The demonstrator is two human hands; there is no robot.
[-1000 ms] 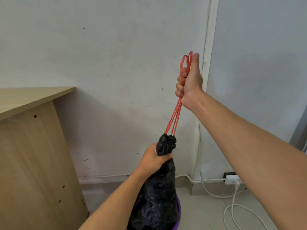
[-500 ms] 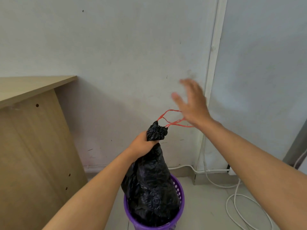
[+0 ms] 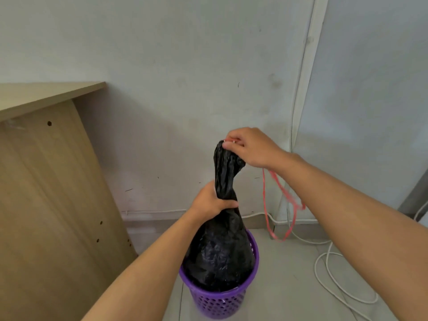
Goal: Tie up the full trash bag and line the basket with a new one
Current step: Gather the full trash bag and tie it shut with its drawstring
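Black trash bag (image 3: 217,256) is sitting in the purple basket (image 3: 222,302) on the floor, its bottom half filling the basket up to the rim and the top gathered into a twisted neck that sticks up well above it. Left hand (image 3: 212,200) is wrapped tight around that neck, fingers curled right round the plastic about halfway up. Right hand (image 3: 250,147) is up at the very top of the bag, fingertips pinching the bunched end where the red drawstring (image 3: 268,218) comes out. Drawstring loops hang slack from under the right wrist, dangling down beside the bag and ending near the level of the basket rim, not touching the bag lower down as far as I can see.

Basket is the perforated plastic kind, standing upright on the pale floor (image 3: 289,286) near the wall (image 3: 185,66). Wooden desk (image 3: 46,181) is off to the left, its side panel close to the basket but apart from it. White cables (image 3: 328,269) run along the base of the wall and coil on the floor to the right of the basket.
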